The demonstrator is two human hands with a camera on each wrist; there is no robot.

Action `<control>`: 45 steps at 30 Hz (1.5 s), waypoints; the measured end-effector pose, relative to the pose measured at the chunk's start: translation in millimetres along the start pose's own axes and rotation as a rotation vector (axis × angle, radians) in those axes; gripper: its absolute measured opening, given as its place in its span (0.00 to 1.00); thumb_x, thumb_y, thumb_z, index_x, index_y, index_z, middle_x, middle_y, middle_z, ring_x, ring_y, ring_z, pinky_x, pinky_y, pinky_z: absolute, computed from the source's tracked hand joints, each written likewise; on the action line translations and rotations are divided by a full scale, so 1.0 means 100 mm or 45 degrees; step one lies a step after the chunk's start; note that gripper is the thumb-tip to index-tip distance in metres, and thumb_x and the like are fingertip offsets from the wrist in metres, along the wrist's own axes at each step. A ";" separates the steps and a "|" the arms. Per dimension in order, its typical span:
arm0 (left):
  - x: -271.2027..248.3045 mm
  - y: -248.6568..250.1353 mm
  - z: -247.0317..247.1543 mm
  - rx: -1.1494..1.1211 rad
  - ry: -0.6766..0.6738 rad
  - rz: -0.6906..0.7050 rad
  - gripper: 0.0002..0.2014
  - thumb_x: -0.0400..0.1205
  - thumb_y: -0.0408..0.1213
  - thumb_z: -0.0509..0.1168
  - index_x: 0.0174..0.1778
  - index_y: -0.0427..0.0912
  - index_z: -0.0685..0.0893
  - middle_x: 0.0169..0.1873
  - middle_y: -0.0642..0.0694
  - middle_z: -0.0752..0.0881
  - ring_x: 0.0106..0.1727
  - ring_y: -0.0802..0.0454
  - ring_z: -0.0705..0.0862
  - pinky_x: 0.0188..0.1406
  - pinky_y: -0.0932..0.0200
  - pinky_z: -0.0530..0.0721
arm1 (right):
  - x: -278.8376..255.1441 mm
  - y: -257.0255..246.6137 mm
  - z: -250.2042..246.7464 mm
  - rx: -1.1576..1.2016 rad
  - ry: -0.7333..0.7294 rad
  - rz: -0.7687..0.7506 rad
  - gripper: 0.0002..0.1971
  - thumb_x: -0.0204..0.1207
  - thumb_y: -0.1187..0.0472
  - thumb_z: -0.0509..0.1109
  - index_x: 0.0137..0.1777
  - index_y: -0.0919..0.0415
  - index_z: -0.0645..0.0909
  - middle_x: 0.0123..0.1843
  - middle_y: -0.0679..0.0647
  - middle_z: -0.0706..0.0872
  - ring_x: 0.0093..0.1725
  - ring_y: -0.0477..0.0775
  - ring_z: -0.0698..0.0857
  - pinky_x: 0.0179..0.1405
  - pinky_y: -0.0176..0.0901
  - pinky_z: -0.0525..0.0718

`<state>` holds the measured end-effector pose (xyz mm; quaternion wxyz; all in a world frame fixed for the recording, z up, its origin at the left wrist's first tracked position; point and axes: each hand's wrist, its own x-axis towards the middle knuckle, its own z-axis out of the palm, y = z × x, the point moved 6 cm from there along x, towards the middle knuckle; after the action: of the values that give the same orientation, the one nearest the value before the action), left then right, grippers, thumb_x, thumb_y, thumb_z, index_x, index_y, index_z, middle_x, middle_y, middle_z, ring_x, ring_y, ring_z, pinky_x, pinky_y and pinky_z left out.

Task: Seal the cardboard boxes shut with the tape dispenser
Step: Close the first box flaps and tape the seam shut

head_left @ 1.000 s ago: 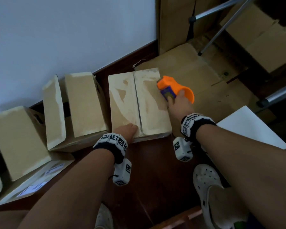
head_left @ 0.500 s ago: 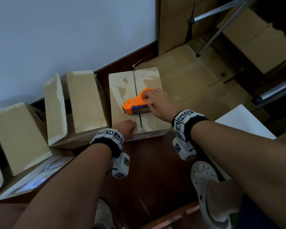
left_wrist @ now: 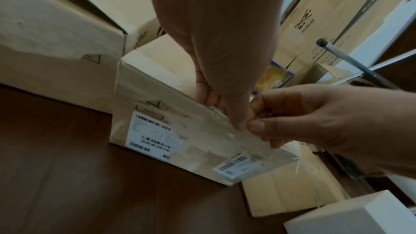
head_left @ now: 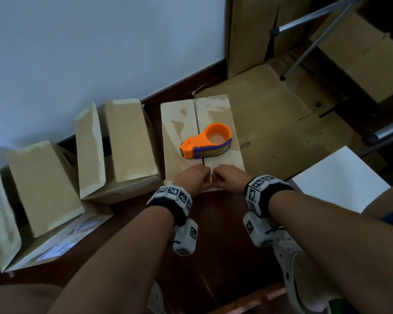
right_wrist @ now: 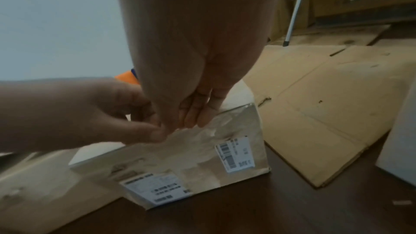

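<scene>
A closed cardboard box (head_left: 179, 123) sits in the middle of the dark floor, its top seam running away from me. The orange tape dispenser (head_left: 205, 141) lies free on the box's lid, across the seam. My left hand (head_left: 204, 176) and right hand (head_left: 216, 177) meet at the box's near top edge, right at the seam. In the left wrist view, the left hand (left_wrist: 221, 108) and right hand (left_wrist: 262, 127) both pinch a shiny clear tape film (left_wrist: 225, 136) that runs down the labelled front face. The right wrist view shows the same pinch under my right hand (right_wrist: 191, 118).
Two cardboard boxes with raised flaps (head_left: 127, 141) (head_left: 41, 184) stand to the left along the wall. Flattened cardboard (head_left: 270, 114) lies to the right, with metal tripod legs (head_left: 309, 48) beyond. A white box (head_left: 340, 177) and my shoe (head_left: 300, 268) are near right.
My right hand carried the dispenser onto the box lid, let go of it, and came back to the near edge beside the left hand. Both hands now pinch the tape.
</scene>
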<state>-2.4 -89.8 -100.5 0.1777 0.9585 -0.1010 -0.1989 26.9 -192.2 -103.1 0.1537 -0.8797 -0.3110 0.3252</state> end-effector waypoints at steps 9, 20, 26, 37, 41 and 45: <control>0.09 -0.05 0.14 0.157 -0.032 0.080 0.22 0.83 0.42 0.64 0.69 0.35 0.73 0.61 0.36 0.77 0.62 0.40 0.78 0.60 0.53 0.72 | 0.09 0.00 0.09 -0.201 0.093 -0.022 0.19 0.79 0.52 0.67 0.65 0.59 0.69 0.63 0.58 0.79 0.61 0.61 0.81 0.54 0.55 0.81; 0.07 -0.02 0.10 0.209 -0.148 0.089 0.18 0.81 0.41 0.65 0.63 0.37 0.74 0.59 0.38 0.76 0.59 0.39 0.79 0.55 0.50 0.74 | -0.09 0.09 -0.06 0.008 0.102 -0.077 0.10 0.75 0.63 0.66 0.56 0.58 0.75 0.54 0.57 0.81 0.53 0.59 0.81 0.49 0.49 0.79; 0.18 0.32 0.01 0.256 -0.057 0.123 0.21 0.81 0.53 0.64 0.59 0.38 0.74 0.56 0.39 0.76 0.55 0.39 0.80 0.46 0.44 0.81 | -0.43 0.69 -0.37 0.291 0.520 0.304 0.05 0.76 0.64 0.63 0.49 0.57 0.79 0.43 0.55 0.84 0.46 0.59 0.83 0.44 0.49 0.80; 0.37 0.38 0.19 0.349 -0.131 0.076 0.19 0.83 0.51 0.61 0.62 0.41 0.71 0.57 0.40 0.74 0.56 0.39 0.81 0.42 0.46 0.79 | -0.53 0.94 -0.12 0.526 0.360 0.578 0.06 0.76 0.62 0.66 0.46 0.60 0.84 0.46 0.60 0.89 0.50 0.60 0.87 0.51 0.47 0.84; 0.38 0.40 0.18 0.382 -0.133 0.062 0.19 0.83 0.49 0.61 0.64 0.41 0.70 0.59 0.40 0.74 0.58 0.39 0.81 0.42 0.47 0.78 | -0.54 0.90 -0.06 0.491 0.233 0.497 0.12 0.73 0.52 0.74 0.32 0.49 0.76 0.36 0.54 0.85 0.42 0.58 0.87 0.48 0.52 0.86; 0.38 0.41 0.18 0.371 -0.146 0.073 0.19 0.83 0.49 0.61 0.64 0.41 0.70 0.59 0.40 0.74 0.57 0.39 0.81 0.42 0.47 0.78 | -0.50 0.87 -0.10 0.351 0.204 0.466 0.15 0.75 0.53 0.74 0.30 0.50 0.73 0.37 0.56 0.86 0.44 0.58 0.87 0.48 0.50 0.86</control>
<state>19.3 -142.6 -113.7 0.0363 0.9579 -0.1661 -0.2314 42.4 -291.2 -113.1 0.2351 -0.9151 -0.0859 0.3161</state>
